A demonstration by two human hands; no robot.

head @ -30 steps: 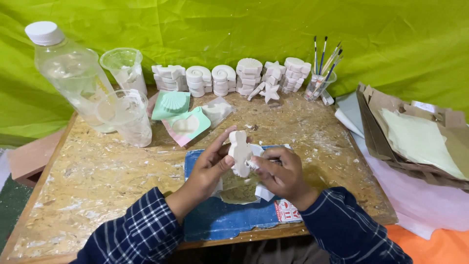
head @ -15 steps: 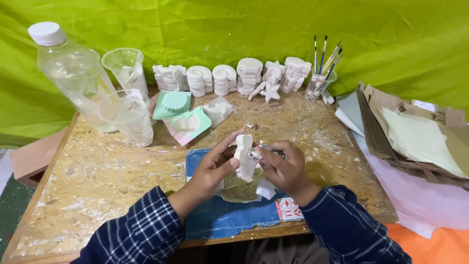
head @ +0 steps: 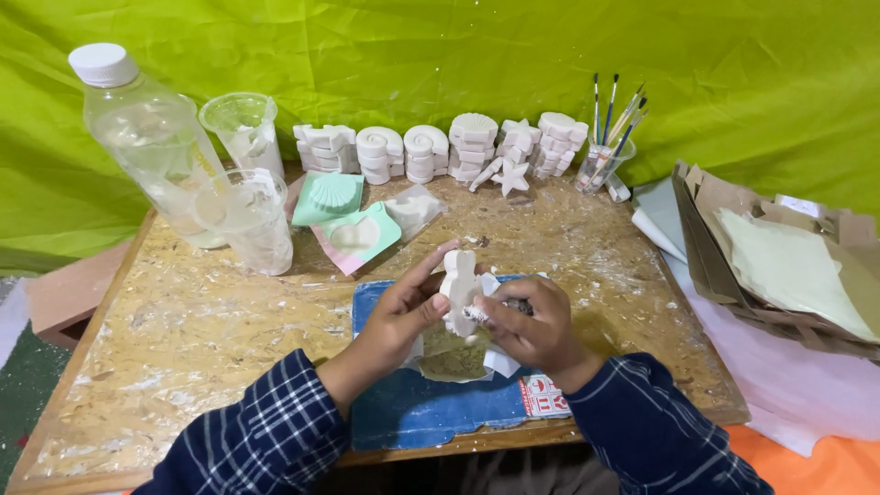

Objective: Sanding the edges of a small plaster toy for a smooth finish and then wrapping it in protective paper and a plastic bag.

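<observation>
Two hands on one white plaster figure [head: 457,291], held upright over the blue mat [head: 412,408] on my worktable [head: 183,330]. My left hand [head: 403,316] pinches its side, fingers curled round it. My right hand [head: 532,325] presses a small piece of sandpaper [head: 484,313] against its edge. Behind: finished plaster casts [head: 440,148], brushes in a cup [head: 605,156], a water bottle [head: 151,142].

Bottle [head: 151,137] and cups [head: 247,197] stand upper left on the bench [head: 183,321]; casts [head: 440,147] line the back; brushes [head: 612,124] upper right; cloth [head: 412,403] lies centre front.
</observation>
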